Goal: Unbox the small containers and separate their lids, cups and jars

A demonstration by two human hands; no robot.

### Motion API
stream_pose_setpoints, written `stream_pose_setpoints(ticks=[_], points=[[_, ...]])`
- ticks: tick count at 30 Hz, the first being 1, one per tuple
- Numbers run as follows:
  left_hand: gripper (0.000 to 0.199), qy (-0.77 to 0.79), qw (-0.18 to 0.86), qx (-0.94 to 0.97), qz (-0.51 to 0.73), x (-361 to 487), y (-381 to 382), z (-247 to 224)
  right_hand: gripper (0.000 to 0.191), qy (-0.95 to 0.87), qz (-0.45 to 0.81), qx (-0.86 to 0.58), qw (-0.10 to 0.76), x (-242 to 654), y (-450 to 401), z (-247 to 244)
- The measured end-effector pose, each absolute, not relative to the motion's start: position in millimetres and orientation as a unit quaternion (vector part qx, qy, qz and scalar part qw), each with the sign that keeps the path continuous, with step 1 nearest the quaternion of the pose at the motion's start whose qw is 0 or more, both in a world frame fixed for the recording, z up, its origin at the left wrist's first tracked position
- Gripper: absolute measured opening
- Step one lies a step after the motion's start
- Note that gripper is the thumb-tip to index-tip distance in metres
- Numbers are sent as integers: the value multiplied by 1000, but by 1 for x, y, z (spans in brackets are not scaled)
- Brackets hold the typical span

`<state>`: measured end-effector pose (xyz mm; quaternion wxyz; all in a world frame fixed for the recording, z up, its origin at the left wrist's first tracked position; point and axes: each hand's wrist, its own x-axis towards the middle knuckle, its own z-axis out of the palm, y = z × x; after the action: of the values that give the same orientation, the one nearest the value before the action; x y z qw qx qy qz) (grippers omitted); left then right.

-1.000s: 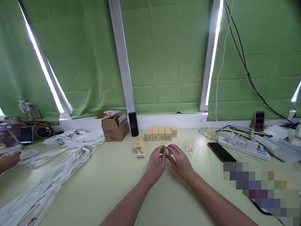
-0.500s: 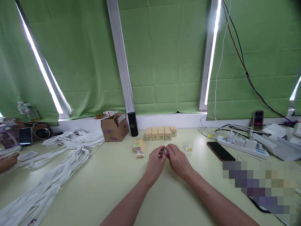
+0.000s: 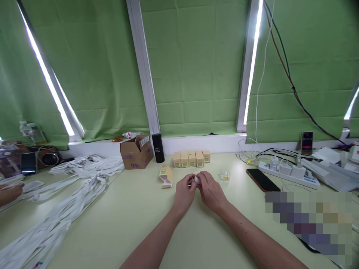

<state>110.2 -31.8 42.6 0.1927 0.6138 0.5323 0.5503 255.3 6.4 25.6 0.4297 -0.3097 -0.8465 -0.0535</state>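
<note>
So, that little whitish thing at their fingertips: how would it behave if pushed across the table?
The whitish thing looks rounded, so it might roll when nudged. It fits between the fingertips of the left hand and right hand, so is probably light. It is partly covered, so its stiffness is hard to judge.

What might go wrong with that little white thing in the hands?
The little white thing might slip, being small and held between the left hand and right hand. The right hand might bump the clear container near it. The left hand might nudge the small tan carton nearby.
</note>
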Motion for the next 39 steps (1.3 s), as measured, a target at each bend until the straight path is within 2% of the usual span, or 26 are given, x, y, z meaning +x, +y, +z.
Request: stream_pose_setpoints(ticks=[5, 9, 16, 22, 28, 34, 39], points=[[32, 480, 285, 612, 560, 108, -33, 41, 24, -836, 31, -301, 457, 266, 11, 23], [42, 505, 235, 641, 528, 106, -38, 43, 24, -822, 102, -284, 483, 270, 13, 23], [34, 541, 204, 627, 522, 105, -37, 46, 18, -755, 251, -312, 520, 261, 13, 22], [34, 536, 205, 598, 560, 91, -22, 33, 44, -524, 501, -309, 615, 267, 25, 29], [41, 504, 268, 525, 632, 82, -8, 23, 44, -377, 684, -217, 585, 275, 33, 31], [42, 499, 274, 488, 662, 81, -1, 18, 39, -327, 724, -200, 573, 278, 34, 32], [41, 503, 273, 489, 658, 82, -3, 19, 42, -368, 669, -207, 612, 282, 36, 37]])
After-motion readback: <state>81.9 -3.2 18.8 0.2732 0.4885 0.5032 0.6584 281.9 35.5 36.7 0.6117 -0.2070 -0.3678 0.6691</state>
